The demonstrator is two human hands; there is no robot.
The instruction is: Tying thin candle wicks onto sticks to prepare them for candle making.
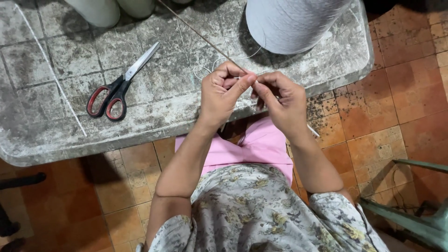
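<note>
Thread (pixel 205 70) pinched between left hand (pixel 223 93) and right hand (pixel 280 100), fingers closed, right beside the big yarn cone (pixel 291 23); scissors (pixel 119 88) further off.

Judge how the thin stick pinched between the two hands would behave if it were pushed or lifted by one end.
The thin stick looks stiff: it runs straight from the left hand and right hand across the table without sagging. It is probably very light, being so slender. It may snap if bent, and would likely roll if laid flat.
</note>
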